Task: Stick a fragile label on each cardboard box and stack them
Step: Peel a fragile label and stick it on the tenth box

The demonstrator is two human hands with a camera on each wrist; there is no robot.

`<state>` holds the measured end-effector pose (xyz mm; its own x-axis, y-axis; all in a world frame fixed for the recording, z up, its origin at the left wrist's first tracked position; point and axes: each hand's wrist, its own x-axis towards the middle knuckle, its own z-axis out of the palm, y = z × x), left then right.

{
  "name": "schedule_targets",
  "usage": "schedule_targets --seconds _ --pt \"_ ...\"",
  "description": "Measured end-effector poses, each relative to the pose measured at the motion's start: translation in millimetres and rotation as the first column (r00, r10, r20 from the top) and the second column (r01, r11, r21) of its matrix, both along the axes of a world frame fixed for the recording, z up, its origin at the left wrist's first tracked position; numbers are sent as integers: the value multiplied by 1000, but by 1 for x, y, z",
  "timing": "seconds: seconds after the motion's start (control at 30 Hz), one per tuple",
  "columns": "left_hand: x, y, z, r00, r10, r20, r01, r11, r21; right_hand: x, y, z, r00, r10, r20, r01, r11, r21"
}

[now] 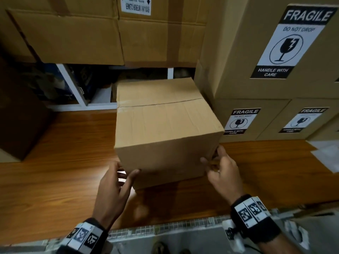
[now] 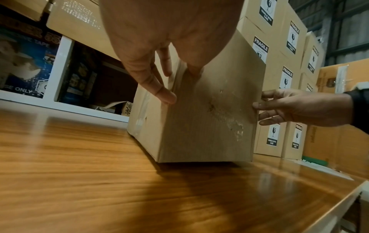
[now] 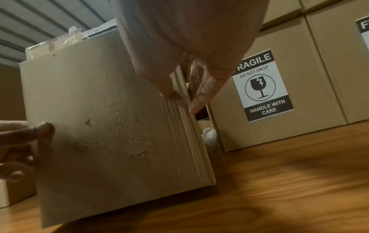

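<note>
You are positioning the plain brown cardboard box (image 1: 165,129) — unlabelled as far as the views show — left hand (image 1: 113,191) and right hand (image 1: 222,173) pinching its near corners, thumbs in front, fingers round the sides. Next, I judge, you are needing a fragile label — none between your fingers.

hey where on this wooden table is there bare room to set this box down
Bare wood lies left of the unlabelled box, between it and the dark box, and in front, toward the near edge of the table. The right is crowded: the labelled stack nearly touches the box, and loose white sheets lie beyond the right hand.
</note>
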<state>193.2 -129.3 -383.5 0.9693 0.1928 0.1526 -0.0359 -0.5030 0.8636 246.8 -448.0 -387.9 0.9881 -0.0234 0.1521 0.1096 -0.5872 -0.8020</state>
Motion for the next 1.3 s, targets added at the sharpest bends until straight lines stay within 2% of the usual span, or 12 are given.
schedule_targets --seconds 0.33,0.47,0.57,0.67,0.77,0.83,0.97,1.07,1.17,1.3 --pt "-6 -3 -14 999 34 14 -34 999 7 -11 0 4 1000 12 -18 -14 992 -128" --pt "-12 -15 -17 997 74 -3 -74 997 18 -12 -13 9 997 75 -29 -79 980 -183" --pt "-22 -30 -25 995 81 -64 -79 996 31 -15 -35 12 993 109 -44 -115 977 -178" --pt "-35 -51 -32 972 202 -121 -187 974 124 -22 -65 10 989 139 -41 -144 972 -187" --pt "-53 -83 -36 938 338 -80 -306 913 270 -30 -110 5 990 136 -39 -141 972 -188" --pt "-66 -110 -41 941 333 -63 -301 908 292 -37 -148 2 990 121 -73 -133 969 -208" --pt "-71 -206 -46 984 177 -12 -166 946 279 -47 -253 1 985 50 -164 -96 952 -289" --pt "-57 -297 -48 991 -106 -82 121 969 215 -46 -341 -3 990 -70 -118 22 931 -364" --pt "-36 -372 -47 934 -347 -89 358 909 214 -42 -424 -8 968 -242 -64 195 889 -414" --pt "-4 -453 -34 808 -587 -51 581 780 234 -23 -520 -12 893 -445 -65 387 833 -395"
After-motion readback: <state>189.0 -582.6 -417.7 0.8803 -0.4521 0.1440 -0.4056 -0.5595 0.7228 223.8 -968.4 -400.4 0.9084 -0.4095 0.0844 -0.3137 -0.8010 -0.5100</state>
